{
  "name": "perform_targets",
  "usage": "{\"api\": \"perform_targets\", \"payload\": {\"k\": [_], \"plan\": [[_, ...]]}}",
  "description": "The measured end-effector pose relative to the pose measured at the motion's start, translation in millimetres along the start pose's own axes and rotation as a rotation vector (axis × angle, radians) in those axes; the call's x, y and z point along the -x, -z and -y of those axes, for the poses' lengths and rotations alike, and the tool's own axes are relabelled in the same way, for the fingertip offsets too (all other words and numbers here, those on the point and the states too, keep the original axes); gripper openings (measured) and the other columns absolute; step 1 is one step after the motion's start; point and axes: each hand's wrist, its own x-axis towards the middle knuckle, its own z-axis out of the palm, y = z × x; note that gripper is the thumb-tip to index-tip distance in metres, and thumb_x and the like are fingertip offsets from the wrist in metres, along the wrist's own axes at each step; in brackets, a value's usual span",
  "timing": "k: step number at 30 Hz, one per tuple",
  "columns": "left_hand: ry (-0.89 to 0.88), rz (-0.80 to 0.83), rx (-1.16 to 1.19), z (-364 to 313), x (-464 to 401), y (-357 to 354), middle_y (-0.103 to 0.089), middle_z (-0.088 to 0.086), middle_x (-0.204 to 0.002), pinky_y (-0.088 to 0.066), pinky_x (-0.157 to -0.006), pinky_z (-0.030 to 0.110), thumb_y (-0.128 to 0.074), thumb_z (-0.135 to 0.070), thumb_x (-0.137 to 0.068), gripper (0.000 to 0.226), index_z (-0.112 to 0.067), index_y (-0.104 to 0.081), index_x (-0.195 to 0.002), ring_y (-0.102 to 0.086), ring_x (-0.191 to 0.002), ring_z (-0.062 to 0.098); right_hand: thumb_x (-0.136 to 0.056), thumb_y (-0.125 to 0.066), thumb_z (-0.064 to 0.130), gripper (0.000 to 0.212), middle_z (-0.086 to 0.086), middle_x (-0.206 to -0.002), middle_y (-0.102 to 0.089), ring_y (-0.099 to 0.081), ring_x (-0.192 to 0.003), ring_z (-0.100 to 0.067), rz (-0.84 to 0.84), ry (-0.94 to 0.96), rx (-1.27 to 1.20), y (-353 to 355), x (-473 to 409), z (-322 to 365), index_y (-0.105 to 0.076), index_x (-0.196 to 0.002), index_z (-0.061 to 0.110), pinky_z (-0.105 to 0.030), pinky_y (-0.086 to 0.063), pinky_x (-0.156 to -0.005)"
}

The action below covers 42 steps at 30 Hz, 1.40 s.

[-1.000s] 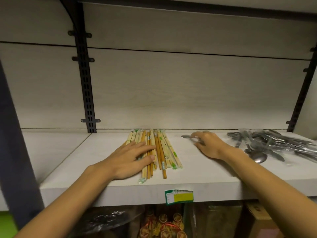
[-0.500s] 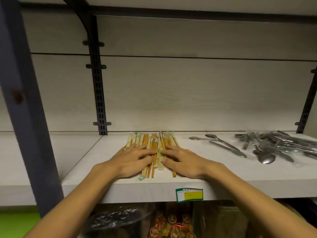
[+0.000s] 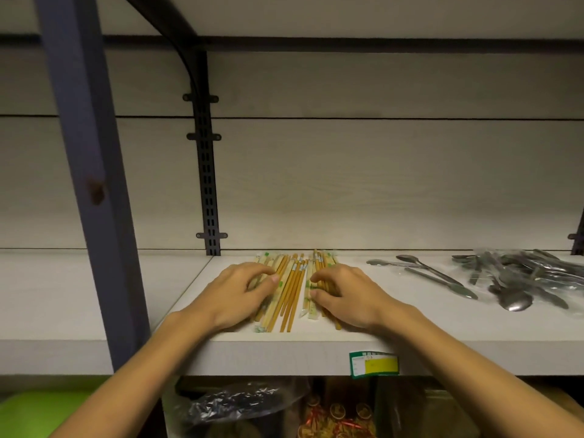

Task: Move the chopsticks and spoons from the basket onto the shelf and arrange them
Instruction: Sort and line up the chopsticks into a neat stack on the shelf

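1. While the chopsticks (image 3: 292, 289) lie in a row on the shelf (image 3: 410, 324), both hands rest on them — left hand (image 3: 234, 295) and right hand (image 3: 346, 295), fingers bent, pressing down, gripping nothing.
2. Spoons (image 3: 512, 279) lie well apart, further right on the shelf.

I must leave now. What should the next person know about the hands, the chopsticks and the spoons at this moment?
Left hand and right hand: both rest on the chopsticks, fingers curled, each on its own side of the bundle.
Chopsticks: on the shelf, roughly side by side, near ends uneven.
Spoons: loose pile to the right, three lying apart.
Done: both on the shelf.
Left: even the chopsticks, arrange the spoons.
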Motion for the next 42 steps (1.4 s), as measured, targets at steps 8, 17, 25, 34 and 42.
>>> {"api": "perform_targets", "payload": {"k": [8,17,25,34,42], "plan": [[0.418,-0.041,0.03,0.2,-14.4,0.5,-0.058,0.006,-0.123,-0.047,-0.083,0.03,-0.068,-0.047,-0.083,0.047,-0.024,-0.055,-0.122,-0.059,-0.102,0.021,-0.091,-0.05,0.027,0.025,-0.008,-0.11,-0.061,-0.056,-0.099,-0.026,-0.109,-0.208,0.055,-1.1,-8.5,-6.1,-0.062,-0.111,0.017,-0.035,-0.048,-0.076],[0.33,-0.075,-0.022,-8.0,-15.0,5.9,-0.054,0.002,-0.102,-0.046,-0.066,0.031,-0.055,-0.028,-0.091,0.026,-0.029,-0.046,-0.114,-0.057,-0.082,0.017,-0.092,-0.051,0.025,0.025,-0.007,-0.112,-0.065,-0.061,-0.093,-0.023,-0.18,-0.187,0.034,4.6,-4.6,-6.2,-0.066,-0.11,0.016,-0.036,-0.053,-0.076],[0.214,0.019,-0.153,-16.2,-15.9,5.5,-0.041,0.006,-0.111,-0.043,-0.073,0.03,-0.037,-0.03,-0.1,0.026,-0.033,-0.041,-0.125,-0.054,-0.079,0.017,-0.092,-0.052,0.029,0.024,-0.004,-0.111,-0.064,-0.057,-0.102,-0.023,-0.175,-0.045,0.068,2.7,-10.7,21.4,-0.065,-0.108,0.017,-0.035,-0.051,-0.08],[0.204,-0.006,-0.206,-15.6,-13.6,5.9,-0.058,0.004,-0.116,-0.054,-0.078,0.033,-0.053,-0.025,-0.095,0.027,-0.029,-0.054,-0.121,-0.06,-0.091,0.021,-0.091,-0.053,0.024,0.018,-0.003,-0.1,-0.067,-0.062,-0.089,-0.02,-0.149,-0.145,0.013,9.6,-4.1,-3.9,-0.067,-0.098,0.016,-0.038,-0.056,-0.075],[0.076,0.016,-0.218,-30.3,-19.3,4.1,-0.055,0.001,-0.091,-0.035,-0.052,0.022,-0.035,-0.026,-0.101,0.017,-0.03,-0.052,-0.1,-0.054,-0.069,0.014,-0.09,-0.057,0.025,0.016,0.0,-0.086,-0.067,-0.061,-0.077,-0.015,-0.125,-0.067,-0.064,2.8,-7.9,10.1,-0.07,-0.092,0.017,-0.036,-0.055,-0.072]]}}
